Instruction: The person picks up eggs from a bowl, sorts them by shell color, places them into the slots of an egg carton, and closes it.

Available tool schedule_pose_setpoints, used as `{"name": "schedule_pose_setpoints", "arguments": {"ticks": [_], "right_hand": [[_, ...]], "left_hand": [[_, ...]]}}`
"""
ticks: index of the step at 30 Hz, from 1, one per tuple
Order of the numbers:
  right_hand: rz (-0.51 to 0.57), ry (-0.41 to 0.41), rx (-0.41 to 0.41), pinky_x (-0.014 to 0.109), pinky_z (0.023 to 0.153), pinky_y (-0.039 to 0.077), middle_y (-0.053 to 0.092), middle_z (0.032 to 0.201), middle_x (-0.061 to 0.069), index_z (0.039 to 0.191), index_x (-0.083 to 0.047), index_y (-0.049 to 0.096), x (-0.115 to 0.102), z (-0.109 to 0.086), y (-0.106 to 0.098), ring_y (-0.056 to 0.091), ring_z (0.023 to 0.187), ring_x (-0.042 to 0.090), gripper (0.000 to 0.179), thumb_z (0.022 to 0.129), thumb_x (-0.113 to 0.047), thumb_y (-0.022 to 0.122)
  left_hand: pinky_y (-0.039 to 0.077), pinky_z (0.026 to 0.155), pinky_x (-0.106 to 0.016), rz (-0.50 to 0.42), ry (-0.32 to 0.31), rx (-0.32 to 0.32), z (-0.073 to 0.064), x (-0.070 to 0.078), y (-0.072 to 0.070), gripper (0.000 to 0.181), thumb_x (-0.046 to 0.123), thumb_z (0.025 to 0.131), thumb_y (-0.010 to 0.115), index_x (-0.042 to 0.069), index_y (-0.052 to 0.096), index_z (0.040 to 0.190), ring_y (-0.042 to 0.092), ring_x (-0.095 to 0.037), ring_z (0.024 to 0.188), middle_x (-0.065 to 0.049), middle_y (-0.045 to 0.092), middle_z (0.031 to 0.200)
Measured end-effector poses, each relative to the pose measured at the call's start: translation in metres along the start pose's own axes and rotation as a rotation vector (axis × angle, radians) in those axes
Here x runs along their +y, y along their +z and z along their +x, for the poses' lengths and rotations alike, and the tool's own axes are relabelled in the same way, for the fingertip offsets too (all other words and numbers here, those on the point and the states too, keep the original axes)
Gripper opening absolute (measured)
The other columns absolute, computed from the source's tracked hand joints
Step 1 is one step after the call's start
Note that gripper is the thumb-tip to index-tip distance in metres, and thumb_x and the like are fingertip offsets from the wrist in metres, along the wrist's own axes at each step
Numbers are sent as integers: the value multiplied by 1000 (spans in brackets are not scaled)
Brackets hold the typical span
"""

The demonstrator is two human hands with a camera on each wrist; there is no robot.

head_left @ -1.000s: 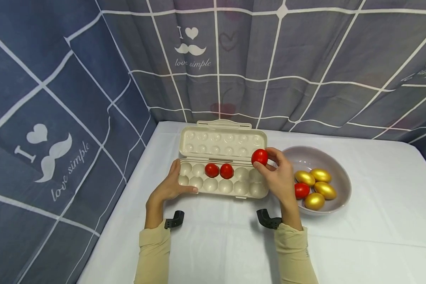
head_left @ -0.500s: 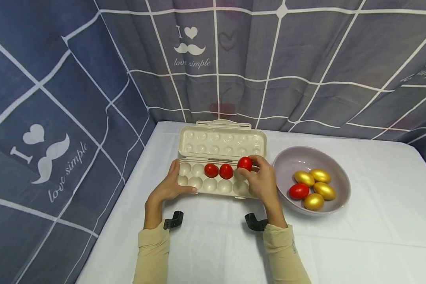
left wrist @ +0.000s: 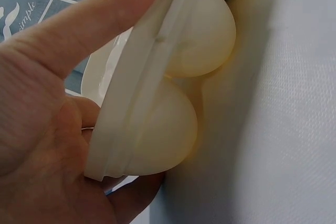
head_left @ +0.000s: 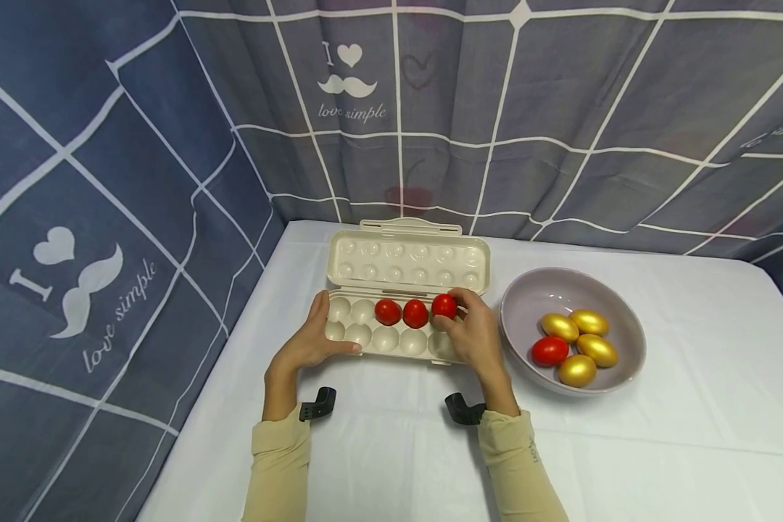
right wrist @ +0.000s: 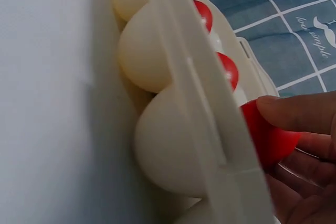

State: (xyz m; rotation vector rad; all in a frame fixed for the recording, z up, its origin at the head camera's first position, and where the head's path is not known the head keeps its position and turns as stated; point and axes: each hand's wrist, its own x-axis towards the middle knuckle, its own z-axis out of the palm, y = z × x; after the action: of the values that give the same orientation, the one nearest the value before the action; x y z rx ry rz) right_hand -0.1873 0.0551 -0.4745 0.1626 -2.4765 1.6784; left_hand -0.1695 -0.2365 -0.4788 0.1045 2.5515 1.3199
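An open cream plastic egg carton [head_left: 385, 338] lies with its dimpled lid [head_left: 409, 259] folded back. My left hand [head_left: 308, 341] grips its left end, thumb along the front rim, as the left wrist view also shows. My right hand [head_left: 475, 332] pinches a red egg [head_left: 444, 305] between thumb and fingers, down at a back-row cup. Directly left of it, two more red eggs [head_left: 415, 314] sit side by side in the back row. Seen from the right wrist, the held red egg [right wrist: 270, 136] is partly hidden behind the carton's front rim.
A mauve bowl [head_left: 557, 290] stands to the right of the carton. In it are several gold eggs [head_left: 597, 350] and one red egg [head_left: 550, 351]. A white cloth [head_left: 692, 377] covers the table, and grey-blue checked curtains [head_left: 561, 94] hang behind and at the left.
My right hand has carried the red egg left from above the carton's right end and lowered it to the cup beside the other two. My left hand has stayed on the carton.
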Motion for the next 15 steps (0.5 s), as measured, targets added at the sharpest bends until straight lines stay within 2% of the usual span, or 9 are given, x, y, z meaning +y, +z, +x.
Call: {"name": "schedule_pose_setpoints", "arguments": {"ticks": [3,8,15], "right_hand": [[-41,-5,-6,43,91,52,64,115,21,112,5,63,3,0,3,64,107,37,43,74,5,82],[-149,-68,6,44,87,53,67,108,21,110,6,64,9,-1,9,66,100,35,42,73,4,83],[-139,-37,42,46,85,51,68,105,21,109,4,65,11,-2,12,66,97,35,44,70,3,85]], "left_hand": [[3,117,-53,0,-3,-2,0,0,0,130,28,74,86,-4,-11,153,-12,-32,148,-20,-16,161],[3,117,-53,-2,-9,-3,0,0,0,130,29,73,86,-3,-11,154,-12,-31,148,-19,-16,161],[3,117,-53,7,-12,-1,0,-1,0,130,29,74,86,-3,-11,154,-12,-31,148,-19,-16,162]]}}
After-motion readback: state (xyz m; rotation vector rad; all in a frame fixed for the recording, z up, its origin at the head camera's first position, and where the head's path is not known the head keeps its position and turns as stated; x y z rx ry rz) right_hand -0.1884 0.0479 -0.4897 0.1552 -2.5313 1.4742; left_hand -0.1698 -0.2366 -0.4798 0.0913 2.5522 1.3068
